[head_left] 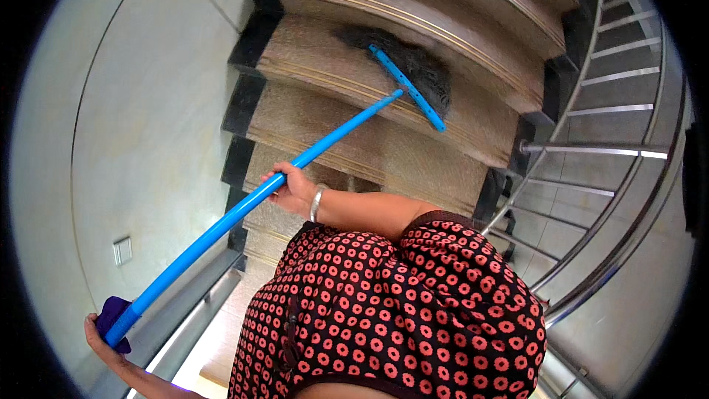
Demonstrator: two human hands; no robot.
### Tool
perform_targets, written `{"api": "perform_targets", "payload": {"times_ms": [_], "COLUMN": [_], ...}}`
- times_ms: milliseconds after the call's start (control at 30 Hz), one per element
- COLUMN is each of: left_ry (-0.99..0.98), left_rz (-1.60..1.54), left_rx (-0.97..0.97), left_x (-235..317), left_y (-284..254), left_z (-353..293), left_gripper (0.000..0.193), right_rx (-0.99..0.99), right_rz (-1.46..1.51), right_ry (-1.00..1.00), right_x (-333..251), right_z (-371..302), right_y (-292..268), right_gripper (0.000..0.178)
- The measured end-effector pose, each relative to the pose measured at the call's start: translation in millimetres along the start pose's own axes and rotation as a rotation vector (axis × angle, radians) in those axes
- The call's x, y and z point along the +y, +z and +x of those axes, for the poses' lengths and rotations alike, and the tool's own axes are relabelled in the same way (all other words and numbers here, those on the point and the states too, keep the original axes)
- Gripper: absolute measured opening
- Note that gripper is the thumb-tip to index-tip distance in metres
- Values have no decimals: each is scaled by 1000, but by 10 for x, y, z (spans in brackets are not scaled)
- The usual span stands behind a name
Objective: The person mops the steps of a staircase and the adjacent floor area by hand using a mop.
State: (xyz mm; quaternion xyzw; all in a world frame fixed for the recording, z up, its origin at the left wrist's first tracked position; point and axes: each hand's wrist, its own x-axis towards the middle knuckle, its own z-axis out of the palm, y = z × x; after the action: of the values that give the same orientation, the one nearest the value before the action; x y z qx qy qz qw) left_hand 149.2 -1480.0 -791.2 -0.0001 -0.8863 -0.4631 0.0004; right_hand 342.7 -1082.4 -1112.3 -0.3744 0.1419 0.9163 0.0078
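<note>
1. Right hand (294, 186), centre of frame: fingers clamped around the middle of a long, bright-blue tubular pole (221, 227); its bare forearm reaches leftward, a shiny silver bangle (316, 205) at the wrist.
2. Left hand (96, 336), lower left: curved against a dark purple cloth (111, 312) at the pole's near end; how tightly its fingers close, I cannot tell.
3. Upper centre: the pole meets a slim blue bar (391, 70) with dark grey bristles (432, 74), over brown, gold-striped steps (436, 170).
</note>
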Motion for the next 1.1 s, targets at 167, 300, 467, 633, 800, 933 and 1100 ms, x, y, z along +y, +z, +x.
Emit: {"api": "perform_targets", "payload": {"times_ms": [167, 300, 467, 633, 800, 933, 1100], "left_ry": [159, 322, 376, 443, 478, 475, 451], "left_rz": [31, 101, 106, 91, 17, 116, 100], "left_rx": [-218, -378, -488, -640, -676, -693, -566], "left_x": [612, 922, 1230, 1455, 1672, 1561, 1298], "left_y": [781, 1470, 2532, 3195, 3258, 3140, 2617], "left_z": [-152, -303, -923, -1240, -1326, -1248, -808], "left_gripper": [27, 26, 25, 24, 23, 20, 21], "right_rx": [-10, -3, -66, 62, 133, 192, 255], "right_rz": [144, 253, 427, 498, 515, 560, 425], "right_ry": [-115, -240, -414, -590, -658, -622, -560], "right_x": [-514, -1000, -1691, -2149, -2210, -2178, -1805], "right_z": [-729, -1216, -1721, -2035, -2112, -1975, -1647], "right_y": [-430, -875, -1478, -1808, -1732, -1668, -1178], "right_gripper": [9, 10, 11, 12, 13, 14, 12]}}
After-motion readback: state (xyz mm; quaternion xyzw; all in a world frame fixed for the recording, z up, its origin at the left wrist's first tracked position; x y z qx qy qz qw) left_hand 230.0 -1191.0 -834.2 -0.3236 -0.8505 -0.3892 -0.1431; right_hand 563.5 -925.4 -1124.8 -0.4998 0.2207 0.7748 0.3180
